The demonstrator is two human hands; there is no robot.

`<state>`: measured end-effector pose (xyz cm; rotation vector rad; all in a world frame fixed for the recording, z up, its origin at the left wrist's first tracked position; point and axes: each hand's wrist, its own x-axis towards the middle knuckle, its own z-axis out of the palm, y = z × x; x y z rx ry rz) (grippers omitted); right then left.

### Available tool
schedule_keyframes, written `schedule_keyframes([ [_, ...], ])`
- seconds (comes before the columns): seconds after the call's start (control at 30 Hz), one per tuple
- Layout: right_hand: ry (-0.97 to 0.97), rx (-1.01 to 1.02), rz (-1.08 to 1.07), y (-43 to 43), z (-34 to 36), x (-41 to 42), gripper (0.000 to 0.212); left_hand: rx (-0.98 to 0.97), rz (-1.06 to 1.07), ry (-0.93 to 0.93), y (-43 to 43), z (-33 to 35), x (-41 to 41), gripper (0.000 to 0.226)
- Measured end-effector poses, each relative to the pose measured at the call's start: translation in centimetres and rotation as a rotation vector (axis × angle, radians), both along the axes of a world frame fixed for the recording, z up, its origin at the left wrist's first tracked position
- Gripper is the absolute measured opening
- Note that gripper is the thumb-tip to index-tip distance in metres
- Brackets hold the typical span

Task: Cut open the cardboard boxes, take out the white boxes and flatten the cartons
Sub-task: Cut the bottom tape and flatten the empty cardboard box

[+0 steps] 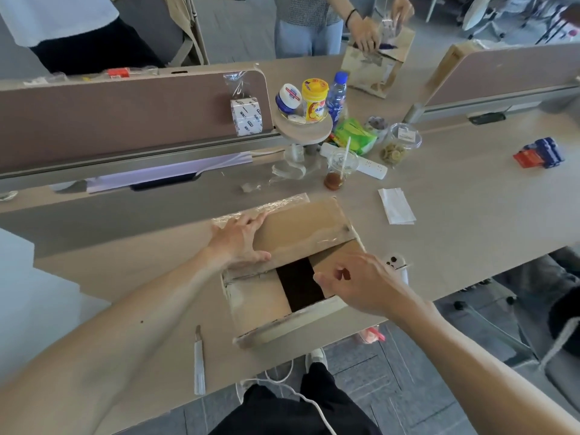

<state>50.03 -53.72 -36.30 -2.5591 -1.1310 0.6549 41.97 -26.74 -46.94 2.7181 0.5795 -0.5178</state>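
Rectangular brown cardboard box (260, 296): left hand (241, 238) spread flat on tape-glossed outer flap (301, 224), right hand (361, 284) curled at inner flap (332, 262), grip unclear

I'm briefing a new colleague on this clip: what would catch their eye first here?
First the cardboard box at the table's near edge, its top flaps parted over a dark gap, with the left hand flat on the far flap and the right hand over the right inner flap. Then the utility knife lying on the table left of the box, and the yellow jar on the round stand further back.
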Motion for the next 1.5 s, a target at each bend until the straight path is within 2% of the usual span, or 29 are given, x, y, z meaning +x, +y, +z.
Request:
schedule_keyframes([
  [0.07, -0.019, -0.118, -0.033, -0.5, -0.4, 0.5, 0.044, 0.023, -0.01, 0.009, -0.5, 0.0, 0.1, 0.112],
  [0.13, -0.021, -0.267, -0.059, -1.1, -1.5, 0.9, 0.035, 0.055, -0.014, 0.036, -1.0, 0.0, 0.1, 0.126],
  [0.17, 0.005, -0.324, -0.075, -1.5, -2.3, 1.0, 0.037, 0.07, -0.011, 0.055, -1.4, 0.1, 0.1, 0.137],
  [0.23, 0.051, -0.377, -0.141, -2.1, -4.0, 1.2, 0.056, 0.106, -0.009, 0.078, -2.0, 0.1, 0.2, 0.154],
  [0.33, 0.019, -0.391, -0.235, -2.8, -6.5, 1.3, 0.076, 0.124, -0.003, 0.104, -2.7, 0.4, 0.5, 0.158],
  [0.47, -0.059, -0.322, -0.27, -2.3, -8.9, 1.5, 0.094, 0.117, -0.018, 0.153, -2.8, 1.7, 1.0, 0.141],
  [0.57, -0.067, -0.326, -0.267, -1.3, -9.6, 1.5, 0.109, 0.051, -0.016, 0.183, -2.2, 2.8, 1.5, 0.141],
  [0.67, -0.072, -0.294, -0.298, -0.8, -9.9, 1.5, 0.11, -0.058, -0.003, 0.179, -1.5, 3.9, 2.1, 0.13],
  [0.87, -0.115, -0.297, -0.307, -0.5, -10.5, 1.5, 0.111, -0.211, -0.036, 0.248, 0.0, 6.8, 3.7, 0.091],
  [0.93, -0.129, -0.288, -0.308, -0.4, -10.5, 1.5, 0.108, -0.319, -0.007, 0.267, 1.0, 7.1, 3.9, 0.075],
  [1.0, -0.136, -0.273, -0.307, -0.5, -10.6, 1.6, 0.106, -0.448, 0.048, 0.208, 2.2, 7.5, 3.9, 0.054],
  [1.07, -0.139, -0.274, -0.289, -0.6, -10.8, 1.6, 0.107, -0.491, 0.096, 0.067, 3.3, 8.3, 3.8, 0.038],
  [1.2, -0.177, -0.291, -0.221, -0.2, -10.9, 1.7, 0.108, -0.341, 0.149, -0.17, 5.2, 9.9, 4.1, 0.034],
  [1.3, -0.188, -0.285, -0.176, 0.2, -10.9, 1.7, 0.116, 0.048, 0.224, -0.297, 5.7, 9.3, 4.1, 0.03],
  [1.33, -0.184, -0.288, -0.166, 0.2, -10.9, 1.8, 0.118, 0.168, 0.267, -0.303, 5.6, 8.4, 3.9, 0.031],
  [1.4, -0.168, -0.293, -0.156, 0.3, -10.9, 1.9, 0.12, 0.33, 0.307, -0.227, 4.8, 6.4, 3.3, 0.049],
  [1.47, -0.144, -0.288, -0.163, 0.3, -10.8, 2.0, 0.118, 0.373, 0.325, -0.152, 3.1, 4.3, 2.7, 0.066],
  [1.5, -0.133, -0.276, -0.168, 0.3, -10.7, 2.0, 0.116, 0.334, 0.349, -0.127, 2.0, 3.5, 2.5, 0.07],
])
